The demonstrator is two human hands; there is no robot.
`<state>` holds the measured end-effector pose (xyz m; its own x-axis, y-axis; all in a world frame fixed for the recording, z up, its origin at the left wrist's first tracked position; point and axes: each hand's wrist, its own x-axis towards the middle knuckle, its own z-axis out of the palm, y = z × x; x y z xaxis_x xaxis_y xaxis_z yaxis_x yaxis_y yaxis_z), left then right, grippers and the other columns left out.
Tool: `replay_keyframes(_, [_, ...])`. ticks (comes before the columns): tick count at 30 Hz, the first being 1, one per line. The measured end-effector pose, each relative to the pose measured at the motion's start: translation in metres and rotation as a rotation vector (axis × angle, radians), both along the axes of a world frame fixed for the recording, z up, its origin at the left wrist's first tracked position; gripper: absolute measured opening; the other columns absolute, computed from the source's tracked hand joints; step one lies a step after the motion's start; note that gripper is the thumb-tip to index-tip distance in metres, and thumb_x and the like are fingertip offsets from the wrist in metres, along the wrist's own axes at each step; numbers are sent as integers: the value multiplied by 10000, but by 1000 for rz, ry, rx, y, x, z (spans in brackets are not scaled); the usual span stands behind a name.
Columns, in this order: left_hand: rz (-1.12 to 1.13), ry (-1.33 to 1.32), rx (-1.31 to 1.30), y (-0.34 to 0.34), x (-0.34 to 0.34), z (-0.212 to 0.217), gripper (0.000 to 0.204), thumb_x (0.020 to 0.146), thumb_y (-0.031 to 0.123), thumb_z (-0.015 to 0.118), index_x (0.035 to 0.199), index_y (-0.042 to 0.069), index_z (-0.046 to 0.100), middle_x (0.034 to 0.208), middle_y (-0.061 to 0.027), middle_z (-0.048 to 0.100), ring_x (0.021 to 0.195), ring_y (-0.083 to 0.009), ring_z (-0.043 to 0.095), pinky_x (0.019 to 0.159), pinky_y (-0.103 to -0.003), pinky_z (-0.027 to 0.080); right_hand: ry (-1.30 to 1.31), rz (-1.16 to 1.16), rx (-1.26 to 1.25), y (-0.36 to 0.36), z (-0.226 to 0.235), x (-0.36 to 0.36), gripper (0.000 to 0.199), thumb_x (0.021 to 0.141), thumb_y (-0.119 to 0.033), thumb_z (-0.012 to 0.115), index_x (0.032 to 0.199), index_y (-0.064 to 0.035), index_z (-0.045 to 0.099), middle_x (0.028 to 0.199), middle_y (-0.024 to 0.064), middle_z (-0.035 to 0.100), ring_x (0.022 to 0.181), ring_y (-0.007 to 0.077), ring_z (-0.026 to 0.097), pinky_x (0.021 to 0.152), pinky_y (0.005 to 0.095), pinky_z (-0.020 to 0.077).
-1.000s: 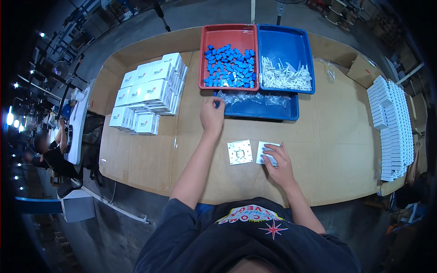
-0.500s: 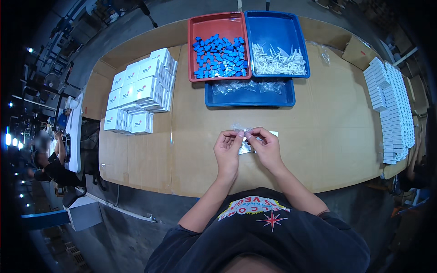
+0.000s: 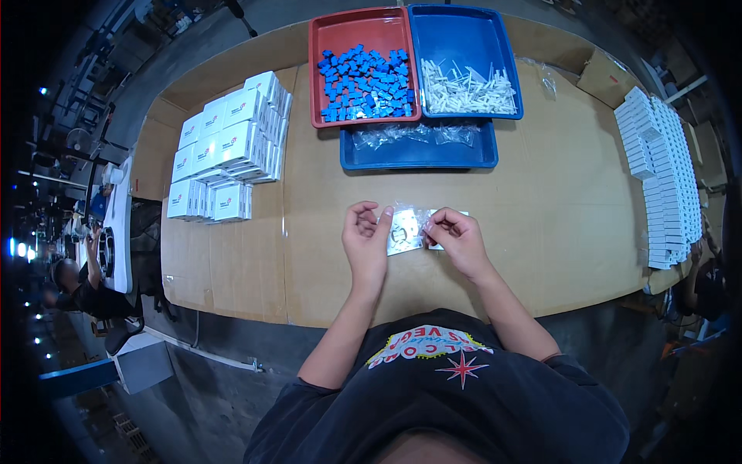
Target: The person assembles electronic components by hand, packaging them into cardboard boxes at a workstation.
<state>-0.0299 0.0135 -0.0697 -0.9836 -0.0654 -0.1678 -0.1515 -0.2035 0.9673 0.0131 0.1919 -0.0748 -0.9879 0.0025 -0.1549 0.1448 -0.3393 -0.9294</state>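
Clear plastic bag (image 3: 407, 219) is pinched at its edges between both hands just above the cardboard-covered counter (image 3: 556, 224): the left hand (image 3: 366, 240) and right hand (image 3: 456, 238) each close fingertips on it, over a small white card (image 3: 404, 234).

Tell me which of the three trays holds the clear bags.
The long blue tray nearest the hands. The red tray behind it holds blue blocks, and the other blue tray holds white parts.
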Motion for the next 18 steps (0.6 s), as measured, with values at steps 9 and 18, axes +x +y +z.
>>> replay_keyframes(9, [-350,612,-589,-2,6,26,235,791,113,879,939,25,720,932,-88,709,811,-227,661,785,-349,515,-9,-71,200,-4,4,-3,100,1001,-86,703,1003,13,719,854,-18,683,732,11,559,650,181,447])
replay_keyframes(18, [-347,532,-591,3,11,16,122,851,-9,773,929,4,680,897,-91,678,773,-175,639,719,-312,502,103,-117,451,-5,1,-1,119,961,-98,739,942,19,735,851,18,713,702,43,587,617,209,457])
